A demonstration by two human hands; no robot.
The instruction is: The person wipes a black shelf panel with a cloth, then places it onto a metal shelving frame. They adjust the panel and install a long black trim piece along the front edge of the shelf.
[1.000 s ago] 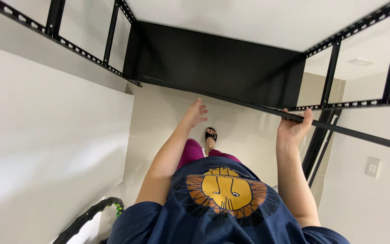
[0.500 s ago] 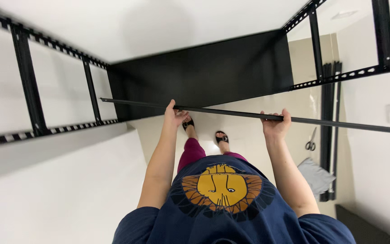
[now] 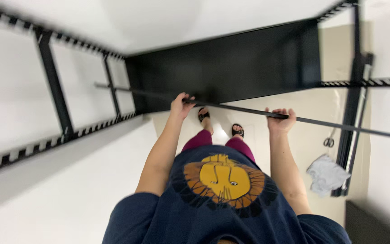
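Observation:
A long thin black metal bar [image 3: 231,110] runs across the view at waist height. My left hand [image 3: 180,105] grips it near its middle. My right hand [image 3: 280,121] is closed around it further right. The bar sits in front of a black metal shelving frame with a dark shelf panel [image 3: 231,68] and perforated uprights [image 3: 55,90]. Below I see my navy shirt with a yellow lion print and my feet in black sandals [image 3: 220,122].
White walls close in on the left. The frame's right upright [image 3: 353,81] stands beside a beige floor with scissors [image 3: 329,142] and a crumpled white cloth or bag [image 3: 328,174]. A dark object sits at the bottom right corner.
My hands went from reaching toward the frame to both gripping the long bar. The view has swung right, and the bar now tilts down to the right.

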